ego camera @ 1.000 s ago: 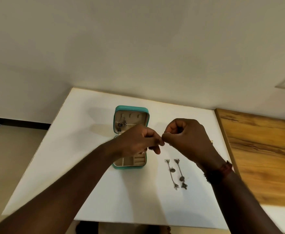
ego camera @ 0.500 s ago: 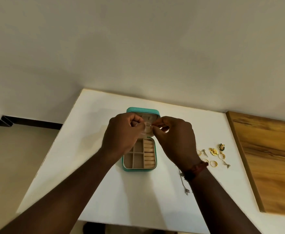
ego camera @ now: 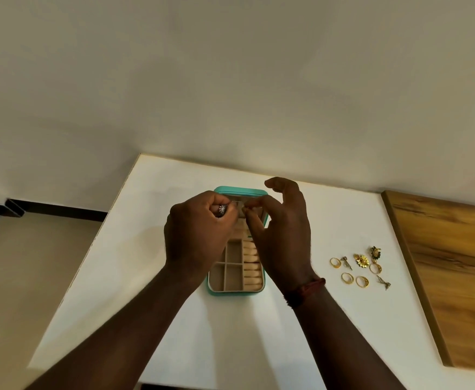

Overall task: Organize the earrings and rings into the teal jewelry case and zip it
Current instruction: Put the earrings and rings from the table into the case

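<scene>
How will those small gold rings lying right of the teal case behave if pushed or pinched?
The small gold rings lie flat on the white table, so they would probably slide rather than roll. They look thin and smooth, so likely light and slippery to pinch.

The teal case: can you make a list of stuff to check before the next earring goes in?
1. Teal case lid open: ok.
2. Silver earring pinched in left hand: ok.
3. Right hand fingers on the earring's other end, at the lid: ok.
4. Earring hooked into the lid: cannot tell.
5. Front compartments free: ok.
6. Gold rings and flower earrings put away: not ok, loose on white table.
</scene>
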